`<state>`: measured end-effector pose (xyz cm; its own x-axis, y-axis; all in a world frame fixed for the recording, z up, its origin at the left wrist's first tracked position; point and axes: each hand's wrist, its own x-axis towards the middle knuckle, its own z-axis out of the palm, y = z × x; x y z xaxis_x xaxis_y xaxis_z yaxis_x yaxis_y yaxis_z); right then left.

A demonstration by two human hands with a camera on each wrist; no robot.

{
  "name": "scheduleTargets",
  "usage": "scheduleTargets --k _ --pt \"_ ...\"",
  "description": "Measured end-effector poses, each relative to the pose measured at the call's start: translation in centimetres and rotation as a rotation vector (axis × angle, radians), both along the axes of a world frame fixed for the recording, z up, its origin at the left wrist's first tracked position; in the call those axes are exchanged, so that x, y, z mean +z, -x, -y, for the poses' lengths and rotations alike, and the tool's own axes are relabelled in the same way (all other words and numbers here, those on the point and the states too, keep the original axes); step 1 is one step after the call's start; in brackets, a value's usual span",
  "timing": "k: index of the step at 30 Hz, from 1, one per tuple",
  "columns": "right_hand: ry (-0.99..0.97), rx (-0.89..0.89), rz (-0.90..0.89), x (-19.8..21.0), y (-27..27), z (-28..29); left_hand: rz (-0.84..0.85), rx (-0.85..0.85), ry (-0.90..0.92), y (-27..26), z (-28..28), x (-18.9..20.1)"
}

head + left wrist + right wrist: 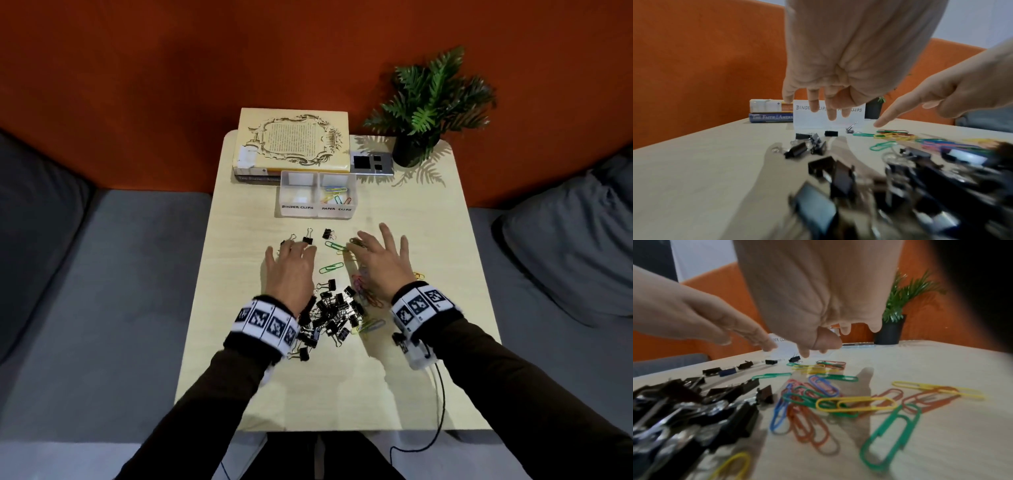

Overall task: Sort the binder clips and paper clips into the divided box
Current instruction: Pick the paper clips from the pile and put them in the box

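A clear divided box (317, 209) stands at the table's back. Its "BINDER CLIPS" half shows no clips; its "PAPER CLIPS" half holds several coloured paper clips (337, 195). A pile of black binder clips (330, 313) lies between my wrists, and a few loose binder clips (328, 234) lie nearer the box. Coloured paper clips (838, 395) are scattered right of the pile. My left hand (291, 253) hovers over the loose binder clips with relaxed fingers (831, 113), holding nothing. My right hand (380, 246) hovers with spread fingers over the paper clips (331, 268), holding nothing.
Two stacked books (294, 144) lie behind the box, with a small grey device (371, 162) and a potted plant (428, 113) to their right. Grey sofa cushions (102, 274) flank the small table (428, 377). A black cable (442, 394) hangs from my right wrist.
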<state>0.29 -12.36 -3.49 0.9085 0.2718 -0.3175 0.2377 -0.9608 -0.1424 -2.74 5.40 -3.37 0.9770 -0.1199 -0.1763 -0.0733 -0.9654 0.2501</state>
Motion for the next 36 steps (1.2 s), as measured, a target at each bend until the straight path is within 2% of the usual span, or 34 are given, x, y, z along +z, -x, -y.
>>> scheduleTargets --k 3,6,9,11,13,16,18,21,26,30,32,34,36 --pt "0.020 0.032 -0.025 0.1 -0.1 -1.0 -0.028 -0.113 -0.059 -2.9 1.0 0.1" --pt "0.064 0.059 -0.056 -0.5 0.6 -0.2 -0.141 -0.288 -0.200 -4.9 1.6 -0.2" --pt "0.032 -0.012 -0.066 -0.2 1.2 1.8 -0.242 -0.288 -0.311 -5.1 0.4 -0.5" --pt "0.005 -0.036 -0.053 0.6 2.0 3.0 -0.150 -0.249 -0.264 -4.0 -0.7 -0.4" --pt "-0.011 -0.040 -0.047 1.3 3.3 3.7 -0.068 -0.304 -0.175 -2.0 -0.7 -0.2" --pt "-0.063 -0.094 -0.057 0.8 5.0 4.3 -0.124 -0.512 -0.063 1.6 1.2 -0.7" --pt "-0.087 -0.127 -0.063 -0.2 5.7 4.2 -0.172 -0.561 -0.061 3.2 2.0 -1.7" --pt "-0.081 -0.113 -0.050 -0.6 6.2 4.1 -0.168 -0.512 -0.073 4.2 1.0 -2.8" --pt "-0.056 -0.086 -0.033 0.4 7.5 4.2 -0.078 -0.418 -0.066 4.9 -2.4 -2.2" --pt "-0.141 -0.253 0.010 0.8 6.1 5.4 0.040 -0.378 0.090 2.4 0.4 -1.2" --pt "-0.201 -0.314 -0.001 0.8 4.3 6.5 0.005 -0.440 0.145 0.6 3.4 -1.0" --pt "-0.185 -0.236 -0.096 0.8 2.7 7.3 -0.094 -0.462 0.109 -1.0 6.2 -1.1" --pt "-0.110 -0.136 -0.214 0.5 1.7 7.6 -0.206 -0.408 0.047 -2.2 7.7 -1.3"
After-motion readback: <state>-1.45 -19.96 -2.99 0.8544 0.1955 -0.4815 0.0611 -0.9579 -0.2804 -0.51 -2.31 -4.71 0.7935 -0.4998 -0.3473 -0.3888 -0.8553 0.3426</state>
